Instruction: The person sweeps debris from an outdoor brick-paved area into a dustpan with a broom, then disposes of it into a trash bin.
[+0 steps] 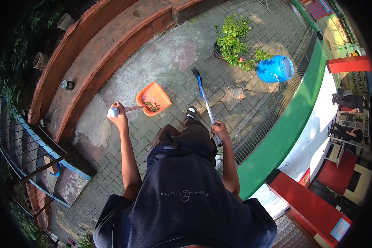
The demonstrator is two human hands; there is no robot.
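Curving up the left side at ten o'clock, a red-brown masonry ledge (91,53) carries a small dark can (68,85). At nine o'clock the left hand (118,118) has its fingers wrapped around the far end of a long handle, just below its pale rounded tip. That handle slants toward two o'clock from the hand and joins an orange dustpan (159,93), which lies between ten and eleven o'clock, with a small heap of leaf litter (153,107) inside near the handle. Whether the pan rests on the block paving (231,115) or hangs just above it, I cannot tell.

Right of the pan, toward twelve o'clock, is the dark bristle head of a long-handled broom (208,108), apart from the pan. Its shaft runs down to the right hand (220,130), just past three o'clock, whose fingers are closed around it near the lower end. Farther right stand a potted flowering shrub (233,39) at one o'clock and a blue plastic barrel (273,69) at two.

The step in hand looks like gathering fallen leaves, with some already collected. Further sweeping would call for a steady pan, its lip low, and the bristles brought toward it.
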